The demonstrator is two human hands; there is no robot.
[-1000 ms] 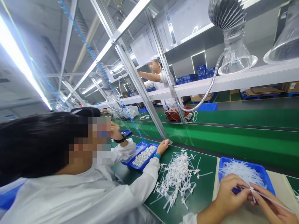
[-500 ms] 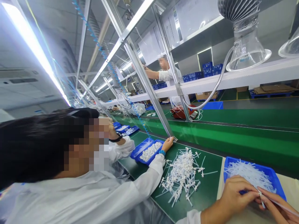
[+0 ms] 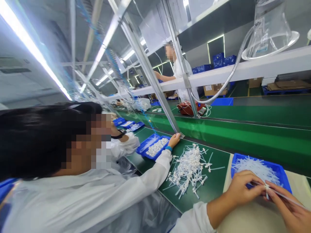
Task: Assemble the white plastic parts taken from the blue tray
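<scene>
The left hand [image 3: 243, 188] and right hand [image 3: 290, 207] meet fingertip to fingertip, the fingers of both pinched on a small white connector [image 3: 267, 186]. From it a thin tube [image 3: 288, 197] runs rightward along the right fingers. Just beyond the fingers is a blue tray [image 3: 287, 181] heaped with short tubes [image 3: 257, 167]; below them lies a pale mat [image 3: 252, 216]. Left of the left fingers, a loose pile [image 3: 189, 168] of white pieces spreads over the green bench [image 3: 216, 187]. Farther left, past the pile, rests a co-worker's hand [image 3: 174, 140].
</scene>
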